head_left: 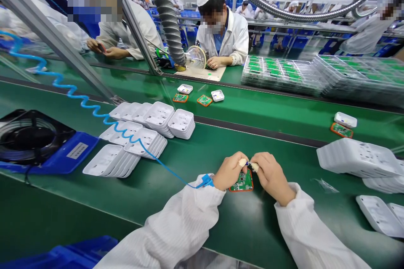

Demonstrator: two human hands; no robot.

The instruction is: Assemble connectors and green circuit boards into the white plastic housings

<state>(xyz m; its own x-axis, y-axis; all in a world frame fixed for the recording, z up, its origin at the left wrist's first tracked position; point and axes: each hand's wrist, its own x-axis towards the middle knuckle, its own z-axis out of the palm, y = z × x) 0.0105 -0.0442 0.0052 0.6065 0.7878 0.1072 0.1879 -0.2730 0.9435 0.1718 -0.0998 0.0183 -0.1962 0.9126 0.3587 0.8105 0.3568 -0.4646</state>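
Observation:
In the head view, my left hand (231, 172) and my right hand (270, 175) meet over the bench, fingers pinched close together. Cream finger covers sit on some fingertips. A tiny dark and blue piece shows between the fingertips; its kind is too small to tell. Just below my hands is a green circuit board (242, 183) with an orange rim, partly covered by my left hand. Around my left wrist runs a blue wrist strap (206, 180), joined to a coiled blue cord (91, 107).
Stacked white plastic housings (109, 160) stand left, with another white stack (356, 157) at right. Behind, a green conveyor belt (271, 111) carries boards beside white covers. A black fan (34, 134) sits far left. Clear trays (280, 71) and a co-worker (235, 29) are across.

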